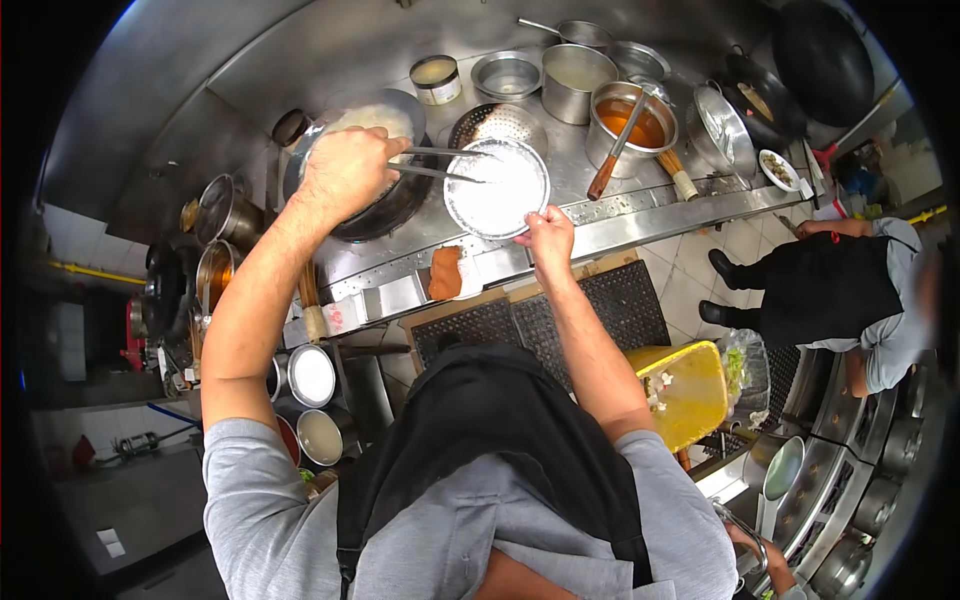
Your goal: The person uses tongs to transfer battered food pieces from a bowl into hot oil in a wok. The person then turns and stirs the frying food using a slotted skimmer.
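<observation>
My left hand (350, 170) is closed around a pair of long dark tongs (430, 163). Their tips reach over a round metal bowl (447, 205) filled with white powder (505, 195). On the bowl's near right rim, my right hand (548, 240) grips with thumb and fingers, tilting it above the counter edge. Behind my left hand, a wok (297, 165) contains pale, foamy liquid (375, 118), partly hidden by the hand. A perforated metal strainer (485, 120) sits just beyond the bowl. Below the bowl, an orange-brown cloth (445, 272) lies on the counter's front ledge.
Along the back stand an open can (435, 80), a steel pot (580, 80) and a pot of amber liquid (640, 125) with a ladle across it. A yellow bin (690, 395) stands on the floor at right. Another person in a black apron (835, 285) is at far right.
</observation>
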`<action>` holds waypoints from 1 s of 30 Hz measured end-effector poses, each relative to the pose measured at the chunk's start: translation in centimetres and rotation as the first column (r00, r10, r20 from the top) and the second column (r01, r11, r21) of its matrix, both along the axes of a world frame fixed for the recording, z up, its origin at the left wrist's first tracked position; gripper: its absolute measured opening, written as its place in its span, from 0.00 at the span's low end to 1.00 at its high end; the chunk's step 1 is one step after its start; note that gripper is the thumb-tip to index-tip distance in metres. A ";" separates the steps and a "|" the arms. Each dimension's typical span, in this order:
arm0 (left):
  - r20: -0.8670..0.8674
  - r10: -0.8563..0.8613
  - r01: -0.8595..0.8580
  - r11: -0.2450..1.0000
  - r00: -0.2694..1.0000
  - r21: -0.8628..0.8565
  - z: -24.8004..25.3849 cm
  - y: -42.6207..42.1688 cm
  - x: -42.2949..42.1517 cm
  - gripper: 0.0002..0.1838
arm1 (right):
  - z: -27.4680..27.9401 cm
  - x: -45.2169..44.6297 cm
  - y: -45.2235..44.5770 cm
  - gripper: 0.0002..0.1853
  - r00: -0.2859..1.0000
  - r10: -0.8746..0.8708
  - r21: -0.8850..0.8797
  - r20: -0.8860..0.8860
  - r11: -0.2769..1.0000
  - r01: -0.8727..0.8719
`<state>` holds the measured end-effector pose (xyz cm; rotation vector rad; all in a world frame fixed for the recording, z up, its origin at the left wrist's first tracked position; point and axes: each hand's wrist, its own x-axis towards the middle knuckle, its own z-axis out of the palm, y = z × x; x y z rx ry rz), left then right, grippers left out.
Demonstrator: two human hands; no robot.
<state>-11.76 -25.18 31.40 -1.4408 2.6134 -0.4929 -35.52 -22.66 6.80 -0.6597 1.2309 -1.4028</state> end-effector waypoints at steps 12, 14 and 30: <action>-0.170 0.188 -0.206 0.974 0.967 -0.095 7.1 3.3 3.4 0.20 | -1.5 0.1 -0.8 0.03 0.993 0.009 0.069 0.116 0.997 -0.017; -0.155 0.300 -0.317 0.944 0.941 -0.096 8.4 3.6 5.0 0.20 | -2.4 0.5 -1.1 0.02 0.992 0.026 0.066 0.127 0.997 -0.034; 0.002 0.828 -0.825 0.558 0.560 0.092 -3.7 -1.2 26.2 0.22 | -2.4 1.3 -0.9 0.01 0.989 0.011 0.114 0.150 0.993 -0.028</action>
